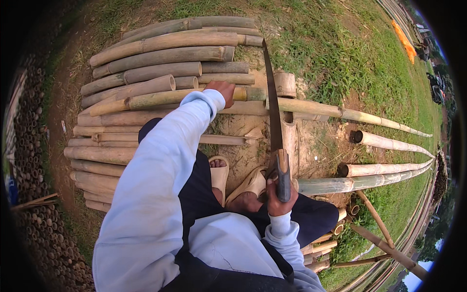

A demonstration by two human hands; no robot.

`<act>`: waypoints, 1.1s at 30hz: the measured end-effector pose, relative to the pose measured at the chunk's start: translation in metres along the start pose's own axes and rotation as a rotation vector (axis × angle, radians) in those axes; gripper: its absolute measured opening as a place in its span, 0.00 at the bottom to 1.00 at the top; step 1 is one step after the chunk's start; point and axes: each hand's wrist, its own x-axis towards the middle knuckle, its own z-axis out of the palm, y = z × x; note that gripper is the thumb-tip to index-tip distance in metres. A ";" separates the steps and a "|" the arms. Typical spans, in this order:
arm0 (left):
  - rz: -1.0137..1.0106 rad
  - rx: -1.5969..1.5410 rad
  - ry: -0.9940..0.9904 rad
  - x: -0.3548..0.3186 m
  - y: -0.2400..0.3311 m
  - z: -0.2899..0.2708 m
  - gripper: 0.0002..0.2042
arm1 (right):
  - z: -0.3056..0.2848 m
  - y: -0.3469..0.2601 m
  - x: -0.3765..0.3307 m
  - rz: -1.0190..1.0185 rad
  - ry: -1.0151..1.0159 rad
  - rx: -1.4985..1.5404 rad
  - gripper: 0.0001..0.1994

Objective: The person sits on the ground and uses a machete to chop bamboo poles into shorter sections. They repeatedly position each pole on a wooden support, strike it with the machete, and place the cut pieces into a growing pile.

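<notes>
My left hand is closed over a greenish-yellow bamboo pole that lies crosswise in front of me. In my right hand is the dark handle of a handsaw. Its long blade points away from me and crosses the bamboo just right of my left hand. On the blade's other side, a long bamboo pole runs off to the right in line with the held one. Whether the two are joined behind the blade, I cannot tell. Short upright bamboo stumps stand beside the blade.
Many cut bamboo lengths lie in a pile at the left. More long poles stretch right over the grass. My sandalled feet are below the blade. Bamboo stacks fill the far left, and a pole frame stands lower right.
</notes>
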 end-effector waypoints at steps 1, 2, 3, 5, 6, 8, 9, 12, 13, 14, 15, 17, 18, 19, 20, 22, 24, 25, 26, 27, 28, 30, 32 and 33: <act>0.012 0.010 0.007 -0.002 -0.003 -0.009 0.19 | -0.004 0.003 -0.005 -0.001 0.017 0.034 0.07; 0.024 0.020 0.015 -0.005 -0.009 -0.020 0.19 | -0.008 0.004 -0.009 -0.004 0.034 0.068 0.06; 0.026 0.027 0.038 -0.005 -0.019 -0.028 0.19 | -0.012 0.003 -0.010 -0.024 0.067 0.049 0.06; 0.004 0.088 0.061 -0.006 -0.043 -0.049 0.20 | -0.016 -0.016 -0.009 -0.037 0.130 0.074 0.07; 0.002 0.119 0.074 -0.006 -0.054 -0.060 0.20 | -0.018 -0.017 -0.009 -0.030 0.149 0.089 0.06; -0.021 0.169 0.154 -0.010 -0.082 -0.079 0.16 | -0.026 -0.017 -0.007 -0.013 0.199 0.117 0.06; -0.059 0.155 0.129 -0.012 -0.091 -0.092 0.18 | -0.029 -0.018 -0.006 -0.030 0.213 0.132 0.05; -0.151 0.208 0.104 -0.017 -0.132 -0.096 0.28 | -0.040 -0.018 -0.005 -0.018 0.214 0.143 0.05; -0.087 0.224 0.231 -0.017 -0.136 -0.090 0.29 | -0.042 -0.015 -0.006 -0.050 0.222 0.151 0.05; -0.017 0.231 0.358 -0.012 -0.135 -0.075 0.30 | -0.045 -0.019 -0.006 -0.027 0.248 0.173 0.04; 0.063 0.229 0.486 -0.001 -0.122 -0.065 0.31 | -0.047 -0.026 -0.005 -0.004 0.283 0.188 0.04; 0.195 0.137 0.561 0.028 -0.072 -0.047 0.28 | -0.059 -0.027 -0.006 0.013 0.330 0.198 0.04; 0.263 0.088 0.599 0.040 -0.036 -0.044 0.27 | -0.066 -0.028 -0.008 0.013 0.371 0.205 0.04; 0.285 0.004 0.466 0.046 0.001 -0.047 0.27 | -0.072 -0.032 -0.009 0.011 0.405 0.217 0.04; 0.309 -0.081 0.331 0.052 0.041 -0.047 0.27 | -0.080 -0.034 -0.009 0.009 0.442 0.223 0.04; 0.387 -0.159 0.189 0.062 0.113 -0.042 0.25 | -0.098 -0.040 -0.015 -0.007 0.498 0.203 0.05; 0.495 -0.156 0.179 0.072 0.166 -0.028 0.24 | -0.111 -0.047 -0.021 -0.059 0.560 0.180 0.05; 0.496 -0.112 0.230 0.082 0.186 -0.012 0.25 | -0.115 -0.050 -0.024 -0.104 0.590 0.168 0.04; 0.499 -0.076 0.283 0.091 0.208 -0.001 0.25 | -0.119 -0.056 -0.026 -0.150 0.621 0.147 0.04; 0.406 0.013 0.219 0.097 0.233 0.003 0.30 | -0.120 -0.064 -0.029 -0.116 0.691 0.127 0.04; 0.337 0.063 0.143 0.105 0.250 0.007 0.35 | -0.123 -0.069 -0.033 -0.084 0.741 0.120 0.05; 0.296 0.224 0.205 0.129 0.271 0.042 0.28 | -0.134 -0.057 -0.048 -0.152 0.805 0.097 0.06; 0.335 0.175 0.229 0.142 0.279 0.053 0.12 | -0.150 -0.037 -0.066 -0.210 0.804 0.009 0.07; 0.400 0.177 0.198 0.140 0.278 0.047 0.13 | -0.148 -0.039 -0.065 -0.216 0.836 0.021 0.07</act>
